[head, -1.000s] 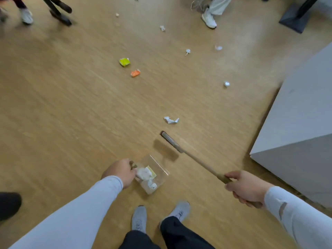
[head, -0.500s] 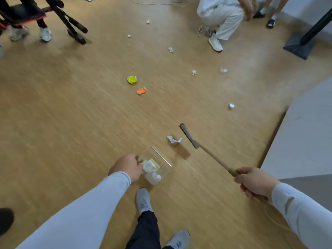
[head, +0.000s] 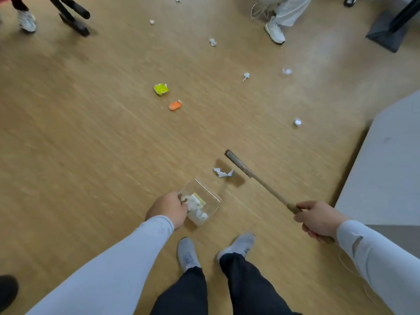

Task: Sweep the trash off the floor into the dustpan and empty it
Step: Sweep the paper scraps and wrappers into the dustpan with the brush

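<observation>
I saw even, fairly bright indoor light; the broom head (head: 238, 164) cast a soft shadow leftward. Motion blur smeared the floor (head: 79, 137), and edges bowed.

— That floor (head: 91, 137) looks like wood-grain laminate, tan, with a soft sheen rather than a real gloss.

— And the dustpan (head: 205, 198)? It's clear plastic, smooth, glossy along its front edge; crumpled white paper shows straight through the walls.

— The broom (head: 261, 180) has a plain wooden handle, matt, with a darker stiff head. I can't tell what the bristles are.

— The scrap (head: 223, 173) beside it is creased white paper. The yellow wrapper (head: 161, 89) and the orange wrapper (head: 175, 105) look slick, like printed film.

— The sleeves (head: 118, 264) are smooth pale stretch cloth, matt. The trousers (head: 247, 289) are dark matt fabric.

— The grey block (head: 391, 160) at the right looks flat and dull.
</observation>
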